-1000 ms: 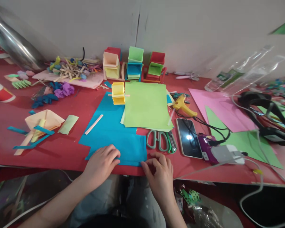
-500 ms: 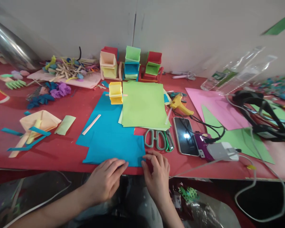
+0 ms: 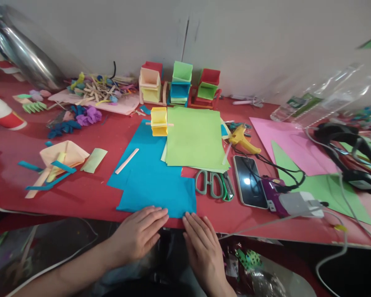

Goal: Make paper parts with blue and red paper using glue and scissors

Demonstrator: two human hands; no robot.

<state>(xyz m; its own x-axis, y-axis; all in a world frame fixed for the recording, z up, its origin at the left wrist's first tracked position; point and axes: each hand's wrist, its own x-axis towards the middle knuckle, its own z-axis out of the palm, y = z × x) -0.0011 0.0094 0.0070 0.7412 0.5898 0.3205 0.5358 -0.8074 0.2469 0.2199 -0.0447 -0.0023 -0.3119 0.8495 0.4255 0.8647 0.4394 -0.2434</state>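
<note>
A sheet of blue paper (image 3: 157,192) lies at the table's front edge, overlapping more blue paper behind it. My left hand (image 3: 144,231) rests its outstretched fingers along the sheet's near edge. At the near right corner, the fingertips of my right hand (image 3: 200,243) press flat on the paper, fingers straight. Neither hand grips anything. Beyond the sheet are a thin pale strip (image 3: 127,161), a small folded yellow paper piece (image 3: 159,121) and a stack of light green paper (image 3: 196,136). Grey-handled scissors (image 3: 209,183) sit to the right, beside a green cutter (image 3: 227,187).
To the right lie a phone (image 3: 250,181), a yellow glue gun (image 3: 244,139), a purple device with cables (image 3: 273,194) and pink paper (image 3: 293,144). Folded paper boxes (image 3: 181,84) stand at the back. A peach paper piece (image 3: 66,152) and craft sticks (image 3: 95,90) are on the left.
My right hand has gone from curled, with thumb and fingers at the sheet's corner, to flat with straight fingers. The left hand stays at the near edge. The view has shifted slightly left.
</note>
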